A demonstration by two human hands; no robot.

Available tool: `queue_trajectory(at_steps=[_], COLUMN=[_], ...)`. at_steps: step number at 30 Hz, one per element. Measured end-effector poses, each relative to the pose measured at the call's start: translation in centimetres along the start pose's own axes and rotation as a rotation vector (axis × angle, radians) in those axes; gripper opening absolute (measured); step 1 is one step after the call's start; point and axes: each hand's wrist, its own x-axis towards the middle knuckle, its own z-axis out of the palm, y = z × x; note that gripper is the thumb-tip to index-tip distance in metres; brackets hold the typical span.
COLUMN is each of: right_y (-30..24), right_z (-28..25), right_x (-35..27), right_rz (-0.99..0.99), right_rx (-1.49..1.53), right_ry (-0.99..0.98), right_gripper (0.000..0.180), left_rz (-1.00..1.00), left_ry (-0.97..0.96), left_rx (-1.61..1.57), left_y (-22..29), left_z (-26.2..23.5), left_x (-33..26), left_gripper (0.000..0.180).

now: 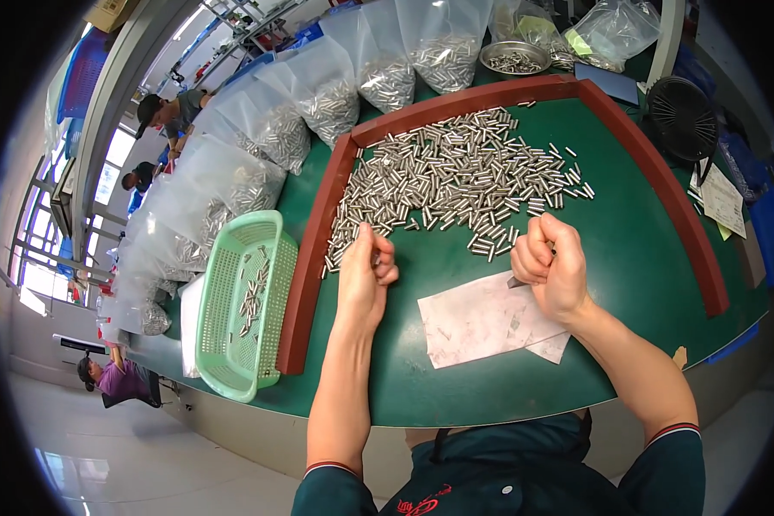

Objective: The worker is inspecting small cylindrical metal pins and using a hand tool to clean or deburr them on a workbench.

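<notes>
A wide heap of small shiny metal pins point(456, 172) is spread on the green tabletop point(387, 370). At the heap's near left edge is my left hand point(366, 273), its fingers curled closed; whatever they hold is hidden. My right hand point(554, 268) is closed too, just in front of the pins on the right. A small dark piece point(515, 281) shows beside its lower fingers, too little of it to name. Under that hand lie smudged white paper sheets point(469, 322).
A reddish-brown wooden frame point(312, 267) borders the work area. Left of it stands a green plastic basket point(271, 344) with some pins inside. Clear bags of pins point(331, 107) line the far and left sides. A metal bowl point(514, 58) and black fan point(682, 119) stand beyond the frame.
</notes>
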Motion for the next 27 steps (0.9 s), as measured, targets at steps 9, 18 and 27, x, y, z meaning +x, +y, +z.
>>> queue_trajectory(at_steps=[9,18,27], right_y=[0.0,-0.2,-0.2], right_z=[0.2,0.0,0.0], right_x=[-0.1,-0.1,0.0], right_rz=[0.013,0.014,0.034], right_rx=[-0.007,-0.001,0.011], right_ry=[0.03,0.051,0.052], right_gripper=[0.04,0.037,0.037], left_rz=[0.487,0.056,-0.191], left_ry=[0.259,-0.141,-0.428], left_rx=[1.331,0.485,-0.227], left_y=[-0.2,0.2,-0.8], left_z=[-1.1,0.9,0.6], left_x=[1.3,-0.2,-0.3], left_gripper=[0.013,0.011,0.01])
